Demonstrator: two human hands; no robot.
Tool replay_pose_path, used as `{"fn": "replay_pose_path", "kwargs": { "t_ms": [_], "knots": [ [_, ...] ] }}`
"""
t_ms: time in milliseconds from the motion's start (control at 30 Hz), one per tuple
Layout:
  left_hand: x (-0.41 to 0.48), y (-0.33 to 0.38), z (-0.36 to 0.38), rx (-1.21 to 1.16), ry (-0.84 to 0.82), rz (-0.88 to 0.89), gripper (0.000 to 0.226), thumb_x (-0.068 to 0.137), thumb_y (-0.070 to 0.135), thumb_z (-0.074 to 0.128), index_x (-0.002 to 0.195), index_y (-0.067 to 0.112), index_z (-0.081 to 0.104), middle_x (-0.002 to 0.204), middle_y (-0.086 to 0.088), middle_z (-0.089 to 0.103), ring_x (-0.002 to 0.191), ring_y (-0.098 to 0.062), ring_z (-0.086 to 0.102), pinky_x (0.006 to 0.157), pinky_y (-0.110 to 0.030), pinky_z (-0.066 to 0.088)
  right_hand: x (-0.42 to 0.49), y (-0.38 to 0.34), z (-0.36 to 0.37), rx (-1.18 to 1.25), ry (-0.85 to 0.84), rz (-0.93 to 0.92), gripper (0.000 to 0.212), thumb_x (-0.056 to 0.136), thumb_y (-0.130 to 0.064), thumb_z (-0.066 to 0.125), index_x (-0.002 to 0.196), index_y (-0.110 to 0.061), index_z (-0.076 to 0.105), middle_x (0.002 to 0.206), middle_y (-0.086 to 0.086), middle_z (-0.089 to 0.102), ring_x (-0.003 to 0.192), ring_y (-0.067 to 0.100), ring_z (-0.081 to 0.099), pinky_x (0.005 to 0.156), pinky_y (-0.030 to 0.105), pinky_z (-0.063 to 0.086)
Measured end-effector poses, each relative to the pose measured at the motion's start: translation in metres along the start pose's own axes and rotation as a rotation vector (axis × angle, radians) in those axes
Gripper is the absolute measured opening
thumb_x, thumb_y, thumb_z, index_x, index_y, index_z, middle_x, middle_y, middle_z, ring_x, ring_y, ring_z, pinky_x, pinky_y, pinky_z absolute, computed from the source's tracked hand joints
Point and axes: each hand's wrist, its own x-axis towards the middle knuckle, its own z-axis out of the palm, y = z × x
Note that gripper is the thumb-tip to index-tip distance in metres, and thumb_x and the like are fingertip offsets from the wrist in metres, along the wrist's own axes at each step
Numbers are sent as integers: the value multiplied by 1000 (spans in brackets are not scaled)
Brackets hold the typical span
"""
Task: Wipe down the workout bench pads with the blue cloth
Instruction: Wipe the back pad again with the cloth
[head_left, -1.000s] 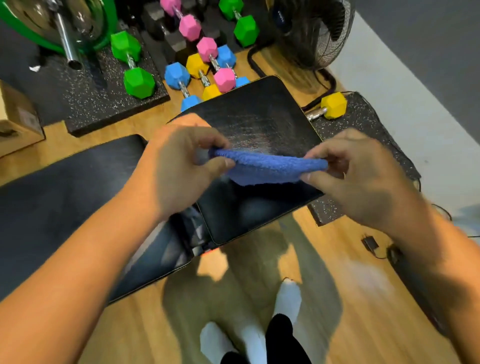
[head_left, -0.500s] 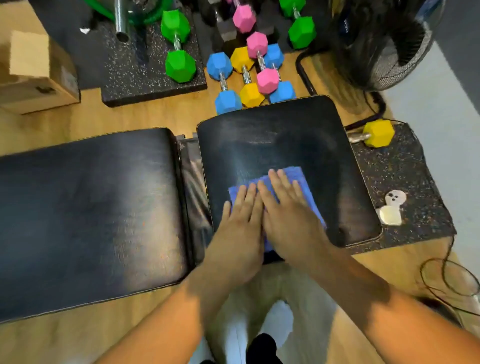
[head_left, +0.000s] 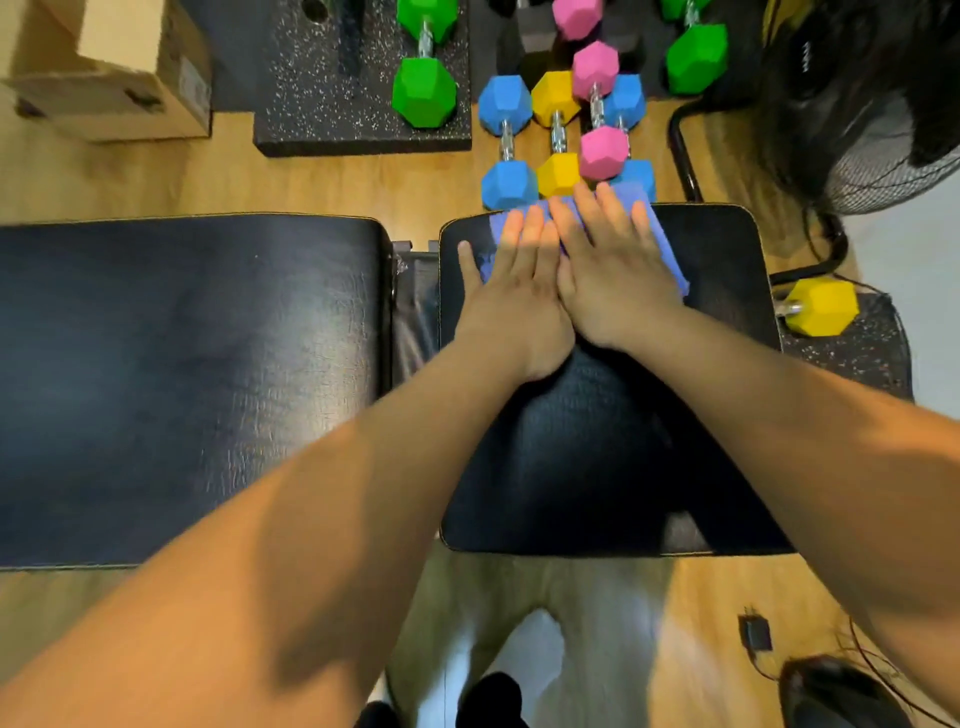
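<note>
The blue cloth (head_left: 666, 249) lies flat at the far edge of the small black seat pad (head_left: 597, 441). My left hand (head_left: 514, 291) and my right hand (head_left: 613, 270) press side by side on the cloth, palms down, fingers spread and pointing away from me. Most of the cloth is hidden under the hands. The long black back pad (head_left: 182, 384) lies to the left, separated from the seat pad by a narrow gap (head_left: 413, 312).
Blue, yellow, pink and green dumbbells (head_left: 506, 140) crowd the floor just beyond the seat pad. A yellow dumbbell (head_left: 821, 306) rests on a speckled mat at right. A black fan (head_left: 872, 104) stands far right, a cardboard box (head_left: 119, 73) far left.
One second ago both hands held the cloth up, stretched between them. They then laid it flat on the seat pad and have pushed it from the pad's middle to its far edge.
</note>
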Motion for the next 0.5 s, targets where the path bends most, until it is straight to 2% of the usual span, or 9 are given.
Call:
{"fn": "replay_pose_path", "kwargs": {
  "t_ms": [100, 233, 300, 400, 500],
  "knots": [
    [-63, 15, 27, 5, 49, 35, 65, 94, 28, 20, 153, 10, 1, 162, -6, -6, 148, -21, -12, 113, -64, 2, -66, -15, 13, -9, 22, 33, 59, 96, -33, 18, 152, -17, 12, 161, 10, 7, 148, 28, 2, 120, 47, 2],
    [-148, 41, 53, -48, 45, 264, 68, 83, 33, 40, 147, 12, 32, 159, -6, 22, 148, -23, 11, 107, -72, 16, -186, -15, 28, -100, -131, 65, 63, 93, -33, 16, 152, -11, 14, 160, 18, 6, 147, 37, 4, 115, 56, 14],
    [-158, 42, 58, -64, 26, 327, 62, 84, 37, 43, 142, 18, 40, 157, -4, 27, 147, -21, 17, 106, -72, 16, -220, 1, 27, -42, -136, 102, 62, 94, -35, 21, 151, -11, 20, 158, 17, 16, 146, 36, 12, 113, 54, 17],
    [-138, 32, 57, -40, 60, 299, 61, 87, 40, 41, 144, 20, 38, 158, -4, 26, 147, -22, 17, 110, -68, 15, -203, 23, 18, -21, -100, 114, 60, 98, -39, 15, 150, -12, 23, 157, 16, 20, 145, 35, 17, 114, 53, 18],
    [-109, 16, 50, 19, 63, 227, 67, 91, 49, 37, 150, 20, 27, 160, -2, 17, 149, -24, 6, 111, -67, 5, -133, 53, 13, -1, -24, 195, 64, 93, -42, 15, 152, -14, 17, 159, 16, 13, 146, 35, 10, 117, 54, 12]
  ]
}}
